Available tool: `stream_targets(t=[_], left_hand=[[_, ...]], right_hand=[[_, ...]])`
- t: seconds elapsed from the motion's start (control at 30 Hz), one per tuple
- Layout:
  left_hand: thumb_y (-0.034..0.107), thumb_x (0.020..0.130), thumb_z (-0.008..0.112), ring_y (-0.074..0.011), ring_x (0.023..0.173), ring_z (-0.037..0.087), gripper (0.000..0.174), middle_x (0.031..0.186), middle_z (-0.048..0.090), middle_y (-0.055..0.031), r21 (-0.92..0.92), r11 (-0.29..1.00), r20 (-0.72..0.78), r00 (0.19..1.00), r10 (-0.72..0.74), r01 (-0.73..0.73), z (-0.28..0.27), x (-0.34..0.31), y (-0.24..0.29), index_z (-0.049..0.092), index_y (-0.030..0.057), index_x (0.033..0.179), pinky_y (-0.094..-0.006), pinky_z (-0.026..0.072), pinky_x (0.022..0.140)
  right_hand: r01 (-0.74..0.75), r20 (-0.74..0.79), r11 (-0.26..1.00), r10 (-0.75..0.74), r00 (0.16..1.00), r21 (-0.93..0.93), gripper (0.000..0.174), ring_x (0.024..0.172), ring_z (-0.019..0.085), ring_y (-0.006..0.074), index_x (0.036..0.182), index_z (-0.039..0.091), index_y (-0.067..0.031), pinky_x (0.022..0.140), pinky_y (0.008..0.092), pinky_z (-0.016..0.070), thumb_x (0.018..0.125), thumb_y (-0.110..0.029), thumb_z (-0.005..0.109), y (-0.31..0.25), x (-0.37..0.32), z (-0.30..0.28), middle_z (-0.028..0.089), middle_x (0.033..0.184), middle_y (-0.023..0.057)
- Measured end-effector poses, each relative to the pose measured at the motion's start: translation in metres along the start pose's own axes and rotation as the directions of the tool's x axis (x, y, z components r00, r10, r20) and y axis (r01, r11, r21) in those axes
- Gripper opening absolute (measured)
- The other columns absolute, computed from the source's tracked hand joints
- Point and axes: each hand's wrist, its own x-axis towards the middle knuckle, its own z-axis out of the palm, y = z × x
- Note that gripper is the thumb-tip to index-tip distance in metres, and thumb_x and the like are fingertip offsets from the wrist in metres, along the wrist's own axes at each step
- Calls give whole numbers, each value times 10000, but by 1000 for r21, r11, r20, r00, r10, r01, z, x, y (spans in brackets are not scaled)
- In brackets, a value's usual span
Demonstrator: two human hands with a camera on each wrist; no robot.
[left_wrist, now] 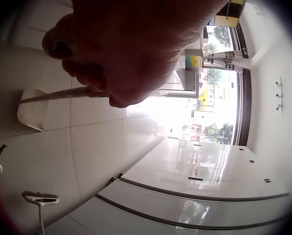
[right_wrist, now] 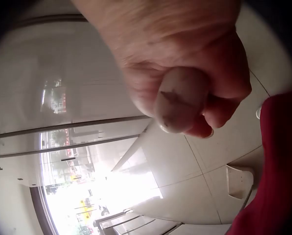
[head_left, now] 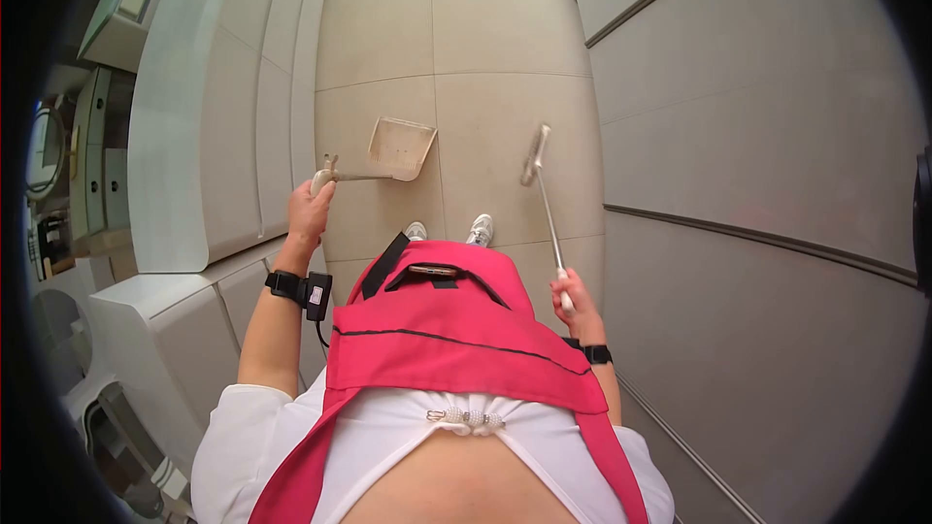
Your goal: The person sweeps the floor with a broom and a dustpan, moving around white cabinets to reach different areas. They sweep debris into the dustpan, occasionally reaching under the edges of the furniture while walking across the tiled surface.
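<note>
In the head view my left hand (head_left: 308,216) grips the top of a long-handled dustpan (head_left: 401,147), whose pale, scuffed pan is low over the tiles ahead of my feet. My right hand (head_left: 580,303) wraps round the white grip of a broom with a thin metal stick. The broom head (head_left: 535,155) is to the right of the pan, a gap of floor between them, and looks slightly blurred. Dark bristles show on the broom head (left_wrist: 40,198) in the left wrist view. From the right wrist, the rounded handle end (right_wrist: 177,105) pokes out of my fist.
Tall glossy grey cabinets (head_left: 757,126) line the right side. White cabinets (head_left: 233,107) run along the left, with a lower white unit (head_left: 165,330) near my left arm. Light floor tiles (head_left: 379,15) stretch ahead between them. My shoes (head_left: 480,230) stand just behind the pan.
</note>
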Motion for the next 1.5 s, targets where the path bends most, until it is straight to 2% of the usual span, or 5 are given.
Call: stream_targets(t=[0.5,0.93,1.1,1.3,1.5], left_hand=[[209,843,638,-20,477,402,168,616,487,67,-219,972,-11,996,-87,82,-60,-34,-12,601,46,851,-211,305,406],[180,831,652,-38,627,419,176,676,493,52,-188,974,-52,989,-135,123,-100,-85,-38,588,16,840,-222,363,548],[184,827,653,-39,615,407,185,664,483,54,-218,965,-115,978,-175,147,-87,-87,-30,569,22,797,-216,349,535],[191,840,640,-30,565,379,184,628,456,64,-240,955,-199,954,-225,175,-57,-79,-12,560,37,777,-218,319,492],[202,876,614,-5,424,347,158,590,448,64,-460,866,-319,873,-368,196,-3,-83,66,564,58,833,-182,271,378]], right_hand=[[-314,-130,931,340,932,183,102,399,488,221,665,477,-48,342,298,417,676,-101,563,-14,80,9,505,538,98],[-112,201,981,79,976,157,85,469,422,188,722,458,-66,405,256,394,700,-86,538,-142,148,309,457,617,101],[-91,298,985,45,954,145,110,473,480,187,763,469,-54,430,271,422,675,-50,534,-171,146,250,511,709,130],[36,254,852,115,960,-523,331,425,476,190,948,430,-61,483,280,483,640,5,530,-173,56,140,524,797,115],[-131,191,671,385,903,-730,557,583,493,134,1143,411,-95,420,272,438,617,74,484,-242,35,64,438,920,65]])
